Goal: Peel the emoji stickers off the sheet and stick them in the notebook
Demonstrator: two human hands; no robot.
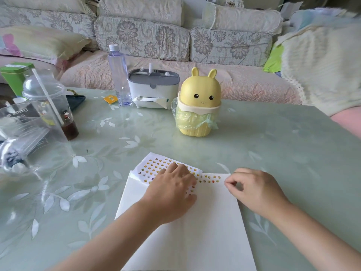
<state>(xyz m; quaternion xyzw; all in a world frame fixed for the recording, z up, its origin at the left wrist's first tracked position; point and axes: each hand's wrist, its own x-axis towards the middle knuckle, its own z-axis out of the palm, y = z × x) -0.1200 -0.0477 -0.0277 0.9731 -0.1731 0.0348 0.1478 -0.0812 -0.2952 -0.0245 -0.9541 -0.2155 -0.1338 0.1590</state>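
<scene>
Keep left hand (172, 192) fingers flat pinning sticker sheet (156, 167); right hand (256, 190) fingers pinched tight (sticker? can't tell), so land it beside notebook (205, 231) sticker row (210, 178).

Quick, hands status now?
Left hand: open, pressing flat on the sticker sheet.
Right hand: fingertips pinched; holding anything, cannot tell.

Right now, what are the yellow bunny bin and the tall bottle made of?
The bunny bin looks like smooth matte plastic: even yellow, soft sheen, moulded ears. Its liner bag looks like thin crinkly film. The bottle seems to be clear plastic: see-through, thin walls, pale cap.
</scene>
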